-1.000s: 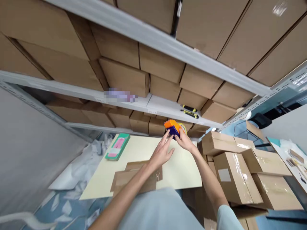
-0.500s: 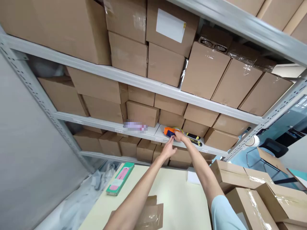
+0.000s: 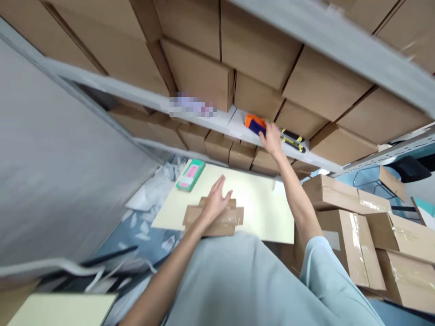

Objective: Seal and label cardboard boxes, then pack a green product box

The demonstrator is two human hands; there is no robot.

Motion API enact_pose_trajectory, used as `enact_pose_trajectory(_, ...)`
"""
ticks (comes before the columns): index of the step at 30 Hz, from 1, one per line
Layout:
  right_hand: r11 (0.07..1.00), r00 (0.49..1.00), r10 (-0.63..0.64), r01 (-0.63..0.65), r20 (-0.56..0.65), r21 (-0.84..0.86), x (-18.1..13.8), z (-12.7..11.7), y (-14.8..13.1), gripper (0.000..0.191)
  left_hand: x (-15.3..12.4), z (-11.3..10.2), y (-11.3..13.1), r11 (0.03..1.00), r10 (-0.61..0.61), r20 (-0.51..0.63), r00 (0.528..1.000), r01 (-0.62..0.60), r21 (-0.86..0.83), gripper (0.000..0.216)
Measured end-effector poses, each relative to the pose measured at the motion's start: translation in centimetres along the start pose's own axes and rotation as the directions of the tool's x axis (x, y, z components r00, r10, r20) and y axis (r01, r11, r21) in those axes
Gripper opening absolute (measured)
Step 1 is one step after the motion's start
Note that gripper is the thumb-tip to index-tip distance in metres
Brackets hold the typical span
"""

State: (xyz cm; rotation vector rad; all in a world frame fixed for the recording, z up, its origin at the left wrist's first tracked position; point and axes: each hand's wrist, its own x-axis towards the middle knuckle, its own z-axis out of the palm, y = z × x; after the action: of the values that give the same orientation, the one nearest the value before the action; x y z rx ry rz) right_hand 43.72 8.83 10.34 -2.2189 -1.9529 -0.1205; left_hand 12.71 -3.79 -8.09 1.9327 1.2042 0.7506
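Observation:
On the shelf board, my right hand [image 3: 271,137] has its fingers closed about the right end of an orange and dark-blue object [image 3: 255,124], whose kind I cannot make out. To its right lie two black-and-yellow box cutters [image 3: 292,140]. My left hand [image 3: 216,203] is open, fingers spread and empty, above a small cardboard box [image 3: 217,229] with its flaps out at the near table edge. Whether it touches the box I cannot tell. A green box with a pink front [image 3: 190,175] lies at the far left of the pale table [image 3: 261,194].
Brown cartons fill the grey metal shelving [image 3: 136,99] ahead. More taped cartons [image 3: 346,244] are stacked right of the table. White plastic sheeting [image 3: 146,194] lies on the floor at left. A blurred purple item [image 3: 192,105] rests on the shelf.
My left hand has come back from the shelf to above the small cardboard box. My right hand stays at the orange and dark-blue object. The view has tilted down.

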Motion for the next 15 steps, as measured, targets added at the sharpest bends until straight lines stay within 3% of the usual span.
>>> enact_pose_trajectory(2, 0.992, 0.990, -0.010, 0.027, -0.139, 0.122, -4.9, 2.7, 0.6, 0.065, -4.4, -1.4, -2.3, 0.989, -0.128, -0.018, 0.992, 0.129, 0.069, 0.076)
enact_pose_trajectory(4, 0.967, 0.989, 0.003, 0.035, -0.148, 0.251, -11.5, 5.3, 0.0, 0.067, -8.3, -2.7, -4.2, 0.956, -0.257, -0.047, 0.965, 0.261, 0.133, 0.081)
enact_pose_trajectory(7, 0.920, 0.991, 0.095, -0.124, 0.094, 0.371, -22.3, 7.9, -3.0, 0.069, -12.4, -3.7, -6.2, 0.878, -0.418, -0.096, 0.903, 0.429, 0.213, 0.084)
enact_pose_trajectory(10, 0.871, 0.902, 0.157, -0.318, 0.402, 0.375, -30.6, 9.5, -6.5, 0.067, -14.1, -3.9, -7.3, 0.826, -0.506, -0.078, 0.859, 0.509, 0.242, 0.082)
enact_pose_trajectory(12, 0.828, 0.844, 0.191, -0.413, 0.502, 0.380, -34.0, 10.7, -8.1, 0.066, -14.1, -3.7, -7.7, 0.820, -0.537, -0.052, 0.842, 0.535, 0.205, 0.079)
enact_pose_trajectory(15, 0.729, 0.833, 0.180, -0.470, 0.523, 0.497, -36.5, 13.0, -9.8, 0.066, -13.6, -3.1, -8.3, 0.840, -0.528, -0.043, 0.848, 0.530, 0.116, 0.074)
